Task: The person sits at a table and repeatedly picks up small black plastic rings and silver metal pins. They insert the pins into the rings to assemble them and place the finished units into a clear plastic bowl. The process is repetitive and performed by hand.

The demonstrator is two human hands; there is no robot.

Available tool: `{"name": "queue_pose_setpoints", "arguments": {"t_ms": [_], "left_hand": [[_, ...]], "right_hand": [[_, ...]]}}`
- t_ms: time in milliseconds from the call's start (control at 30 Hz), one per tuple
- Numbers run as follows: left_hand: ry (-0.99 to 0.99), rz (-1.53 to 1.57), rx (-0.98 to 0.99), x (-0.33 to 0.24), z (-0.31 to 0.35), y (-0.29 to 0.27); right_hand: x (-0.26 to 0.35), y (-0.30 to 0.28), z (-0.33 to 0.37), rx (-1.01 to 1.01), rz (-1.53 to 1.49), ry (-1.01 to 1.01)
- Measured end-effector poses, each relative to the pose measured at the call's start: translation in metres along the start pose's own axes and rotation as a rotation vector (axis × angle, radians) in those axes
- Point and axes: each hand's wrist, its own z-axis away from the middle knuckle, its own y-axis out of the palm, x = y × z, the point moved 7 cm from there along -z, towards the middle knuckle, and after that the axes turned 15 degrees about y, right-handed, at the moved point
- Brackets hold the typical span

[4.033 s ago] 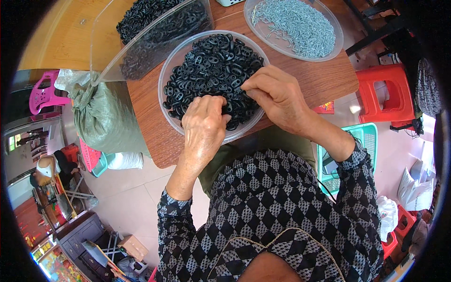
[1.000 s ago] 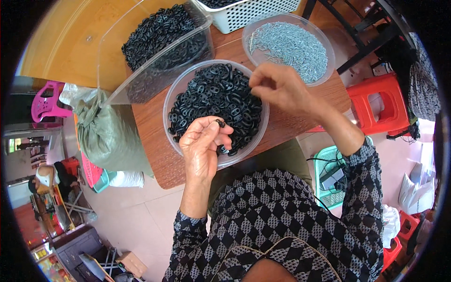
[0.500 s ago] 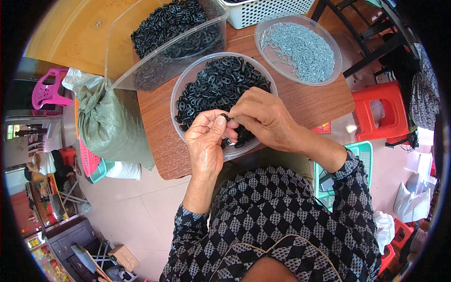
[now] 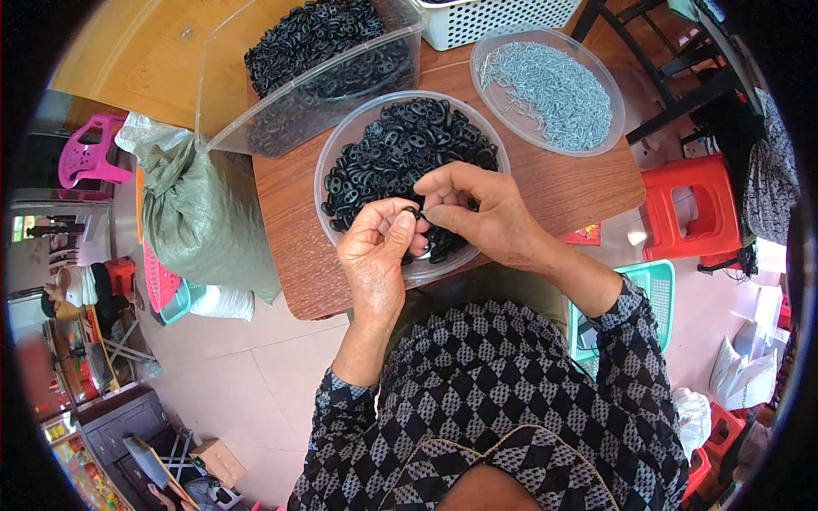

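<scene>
My left hand (image 4: 379, 243) pinches a small black plastic piece (image 4: 411, 210) between thumb and fingers, over the near part of a round clear tub (image 4: 327, 223). Many loose black pieces with two holes (image 4: 383, 153) fill that tub. My right hand (image 4: 486, 213) meets the held piece from the right. Its thumb tip is against a tiny thing at the piece's edge, too small to make out, while the index finger is lifted and curved above. A shallow round tray (image 4: 618, 128) of small silvery screws (image 4: 554, 94) lies beyond my right hand.
On the brown wooden table (image 4: 294, 255) a clear rectangular bin (image 4: 204, 111) holds more black pieces, beside a white perforated basket (image 4: 503, 21). A tied green sack (image 4: 204, 221) stands at the left. Red stools (image 4: 694, 209) and a turquoise basket (image 4: 660, 298) are at the right.
My right index finger has lifted away from the thumb; before, the fingertips were bunched at the piece. The left hand keeps its pinch. The view has shifted slightly.
</scene>
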Motion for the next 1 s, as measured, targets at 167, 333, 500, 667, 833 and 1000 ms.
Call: {"name": "queue_pose_setpoints", "arguments": {"t_ms": [167,333,500,667,833,1000], "left_hand": [[0.002,-0.043,0.041,-0.001,0.002,0.002],[0.017,-0.109,0.052,-0.003,0.003,0.002],[0.068,-0.184,0.066,-0.007,0.004,0.003],[0.194,-0.352,0.121,-0.01,0.005,0.002],[0.293,-0.532,0.109,-0.014,0.007,0.005],[0.216,-0.374,0.014,-0.013,0.004,-0.001]], "right_hand": [[0.0,0.001,0.0,0.022,0.012,0.029],[-0.002,0.002,-0.001,0.029,0.03,0.04],[-0.004,0.002,-0.001,0.037,0.04,0.034],[-0.004,0.005,0.0,0.048,0.029,0.021],[-0.002,0.009,0.0,-0.042,0.024,-0.055],[-0.006,0.012,-0.004,-0.056,-0.036,-0.036]]}}
